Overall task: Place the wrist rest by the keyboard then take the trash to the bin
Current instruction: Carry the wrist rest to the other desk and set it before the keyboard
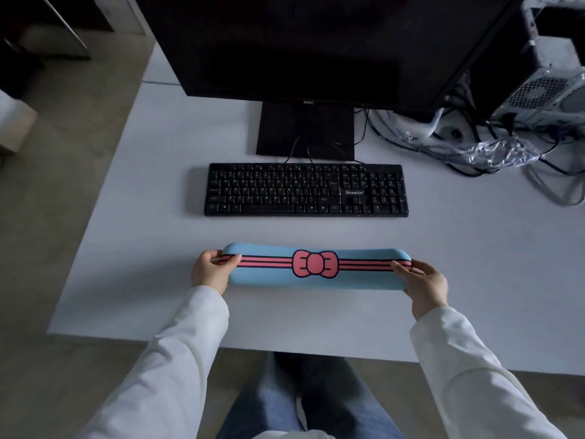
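With both hands clamped on its ends, the wrist rest [316, 267] hangs between them, a long blue pad with pink stripes and a pink bow at its middle. The left hand [211, 271] curls round the left end, thumb on top over the stripes, fingers tucked underneath. The right hand [425, 285] does the same on the right end, thumb laid along the stripe. Neither hand has a spare finger; both are full of the pad.

Whether the pad already touches the tabletop [152, 223] or floats just above it, I cannot tell from this angle; it casts a soft shadow beneath and bows a little in the middle.

Just beyond the hands, straight ahead, lies the keyboard [306, 190], black, square to the pad, with a bare strip of tabletop between the two. So the first job is close but not finished: by my reading the pad wants to go forward, up toward the keyboard's near edge, and be let go.

Further out past the keyboard stands the monitor [305, 58]. Off beyond the right hand, crumpled clear plastic wrap [493, 152] sprawls among cables [557, 191] beside a computer case [550, 90]; that looks like the likely trash, untouched. No bin is in view, so the whole second half is yet to come.
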### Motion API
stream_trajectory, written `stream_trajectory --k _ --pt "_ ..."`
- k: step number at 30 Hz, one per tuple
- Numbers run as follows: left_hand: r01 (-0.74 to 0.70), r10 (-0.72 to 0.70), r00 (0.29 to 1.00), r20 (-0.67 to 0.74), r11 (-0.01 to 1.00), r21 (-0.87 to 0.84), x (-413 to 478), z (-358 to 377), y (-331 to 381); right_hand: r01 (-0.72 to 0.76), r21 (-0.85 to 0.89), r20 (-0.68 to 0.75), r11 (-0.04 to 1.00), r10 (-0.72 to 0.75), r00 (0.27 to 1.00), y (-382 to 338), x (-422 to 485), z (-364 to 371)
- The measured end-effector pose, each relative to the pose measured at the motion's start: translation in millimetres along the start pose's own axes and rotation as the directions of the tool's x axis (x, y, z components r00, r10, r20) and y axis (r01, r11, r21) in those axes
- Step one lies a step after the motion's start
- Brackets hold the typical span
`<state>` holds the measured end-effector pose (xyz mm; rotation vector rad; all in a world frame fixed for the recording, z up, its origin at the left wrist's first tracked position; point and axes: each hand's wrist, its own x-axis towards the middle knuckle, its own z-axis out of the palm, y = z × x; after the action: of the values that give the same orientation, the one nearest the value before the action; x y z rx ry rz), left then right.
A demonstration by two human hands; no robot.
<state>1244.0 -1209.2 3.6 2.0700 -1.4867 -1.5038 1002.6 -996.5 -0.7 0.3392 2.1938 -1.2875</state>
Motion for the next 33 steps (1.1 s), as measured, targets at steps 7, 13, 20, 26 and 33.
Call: stream_trajectory --k 7,13,20,26,33 --pt "0.001 0.000 0.999 -0.042 0.999 0.036 8.0 3.9 -3.4 -0.005 -0.039 -0.003 0.999 0.005 1.000 3.9 6.6 7.3" --pt "-0.011 0.020 0.996 -0.091 0.995 0.098 10.9 9.3 -2.2 -0.002 -0.081 -0.029 0.997 -0.001 1.000 7.0 8.5 8.5" --pt "0.003 0.012 0.995 -0.099 0.989 0.150 15.1 7.9 -3.0 0.034 -0.161 -0.026 0.986 -0.039 0.999 6.9 12.3 8.9" --pt "-0.052 0.067 0.987 -0.143 0.993 0.106 12.3 3.7 -1.4 0.094 -0.205 -0.060 0.974 -0.108 0.992 4.6 9.8 6.5" --pt "-0.175 0.193 0.974 -0.121 0.974 0.142 8.7 9.5 6.9 0.181 -0.237 -0.044 0.954 -0.197 0.979 -4.2 7.5 6.4"
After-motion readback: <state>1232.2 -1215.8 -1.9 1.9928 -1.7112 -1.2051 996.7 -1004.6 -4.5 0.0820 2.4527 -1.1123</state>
